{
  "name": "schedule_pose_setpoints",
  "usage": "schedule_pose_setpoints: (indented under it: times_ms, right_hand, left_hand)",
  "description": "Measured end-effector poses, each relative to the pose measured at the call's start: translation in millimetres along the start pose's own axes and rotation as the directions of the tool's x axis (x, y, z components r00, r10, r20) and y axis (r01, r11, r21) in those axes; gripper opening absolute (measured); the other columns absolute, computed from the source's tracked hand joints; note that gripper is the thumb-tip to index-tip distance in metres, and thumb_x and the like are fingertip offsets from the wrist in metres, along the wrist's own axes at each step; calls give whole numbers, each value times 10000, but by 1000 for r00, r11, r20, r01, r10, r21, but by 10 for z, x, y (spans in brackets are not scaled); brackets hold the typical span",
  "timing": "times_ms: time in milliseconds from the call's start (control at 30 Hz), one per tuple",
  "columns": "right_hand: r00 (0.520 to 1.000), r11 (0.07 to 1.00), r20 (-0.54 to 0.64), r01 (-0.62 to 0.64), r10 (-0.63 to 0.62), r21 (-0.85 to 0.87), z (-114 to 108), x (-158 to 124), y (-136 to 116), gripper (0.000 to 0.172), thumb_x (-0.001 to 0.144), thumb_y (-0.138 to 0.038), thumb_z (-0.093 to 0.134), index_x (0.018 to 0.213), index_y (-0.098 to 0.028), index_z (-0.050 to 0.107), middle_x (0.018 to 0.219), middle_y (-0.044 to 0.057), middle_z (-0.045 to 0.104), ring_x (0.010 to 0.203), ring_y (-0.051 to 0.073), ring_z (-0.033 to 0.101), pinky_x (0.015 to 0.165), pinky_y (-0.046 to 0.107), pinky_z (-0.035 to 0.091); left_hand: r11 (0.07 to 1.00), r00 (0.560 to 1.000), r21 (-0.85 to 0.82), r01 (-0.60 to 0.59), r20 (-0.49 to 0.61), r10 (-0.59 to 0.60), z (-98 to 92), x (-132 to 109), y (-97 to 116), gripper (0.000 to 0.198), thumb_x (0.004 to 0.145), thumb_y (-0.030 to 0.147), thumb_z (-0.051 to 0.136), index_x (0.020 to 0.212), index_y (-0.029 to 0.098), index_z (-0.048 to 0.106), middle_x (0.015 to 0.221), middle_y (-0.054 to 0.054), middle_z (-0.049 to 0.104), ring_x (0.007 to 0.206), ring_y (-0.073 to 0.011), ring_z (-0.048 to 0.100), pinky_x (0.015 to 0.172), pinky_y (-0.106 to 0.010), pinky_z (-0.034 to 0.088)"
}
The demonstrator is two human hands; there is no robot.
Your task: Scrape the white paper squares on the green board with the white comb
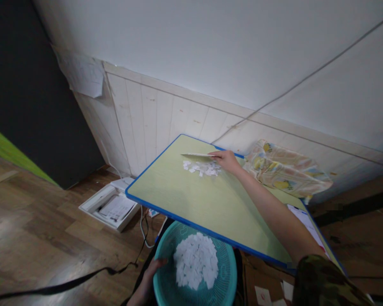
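My right hand (pixel 225 160) is closed on the end of a thin, flat, pale card (pixel 198 155), held on edge over the far part of the yellow-green table (pixel 191 199). Small white paper pieces (pixel 201 168) lie scattered just on the near side of that card. Below the table's blue front edge, a turquoise basket (pixel 228 272) holds a heap of white paper pieces (pixel 196 261). The fingers of my left hand (pixel 155 272) grip the basket's left rim.
A patterned cloth (pixel 284 170) lies at the table's back right, with a sheet of paper (pixel 306 221) nearer. An open white box (pixel 110 208) is on the floor at left. A cable runs down the wall. Cards lie in a cardboard box (pixel 253 276) at lower right.
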State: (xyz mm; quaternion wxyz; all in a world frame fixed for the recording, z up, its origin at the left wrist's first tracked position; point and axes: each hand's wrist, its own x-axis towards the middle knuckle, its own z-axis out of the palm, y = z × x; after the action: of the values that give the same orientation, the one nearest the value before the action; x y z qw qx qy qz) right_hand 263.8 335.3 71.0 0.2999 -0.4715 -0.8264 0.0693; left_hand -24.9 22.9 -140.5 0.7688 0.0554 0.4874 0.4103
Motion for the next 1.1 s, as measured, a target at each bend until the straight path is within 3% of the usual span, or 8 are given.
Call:
schedule_pose_setpoints:
  times_ms: [267,400,600,800,967,1100]
  right_hand:
    - [1000,1000,15,-18,17,21,-374,-473,-243,241,852,-272,589,1019,-280,762,1033,-3,754,977,225,700,871,320,520]
    - [998,996,43,-46,43,75,-469,-681,-299,229,838,-279,605,996,-253,769,988,10,763,921,215,707,843,301,522]
    - [991,984,-58,-110,119,142,-623,-797,-268,237,822,-325,626,982,-216,763,933,16,763,852,203,691,762,289,514]
    - [991,961,-3,-132,137,241,-663,-872,-265,223,763,-366,696,896,-206,774,859,28,763,788,201,688,712,282,513]
    - [988,960,-69,-120,141,253,-772,-884,-254,282,778,-413,689,937,-191,761,895,44,758,801,210,686,709,293,517]
    - [957,967,-194,-183,217,179,-928,-1025,-146,310,795,-455,662,943,-195,740,829,47,742,733,211,671,650,304,514]
  left_hand:
    - [998,999,49,-36,27,35,12,17,48,429,635,322,740,1012,117,736,649,-69,750,585,-308,673,671,-447,514]
    - [997,998,48,-52,23,51,-7,47,21,400,628,322,758,969,114,729,681,-70,756,613,-282,672,633,-386,501]
    - [996,998,68,-57,-9,58,32,21,31,338,617,298,758,898,112,728,677,-69,756,645,-278,677,674,-385,504]
    - [993,998,102,-61,8,61,33,38,29,236,635,310,735,782,126,738,603,-58,739,550,-258,658,639,-389,516]
    - [992,997,97,-81,20,79,29,60,27,173,649,287,745,726,133,733,629,-53,761,562,-245,681,604,-352,533]
    - [994,997,79,-72,8,72,49,32,23,158,667,271,726,740,131,734,620,-54,767,581,-266,707,642,-376,559]
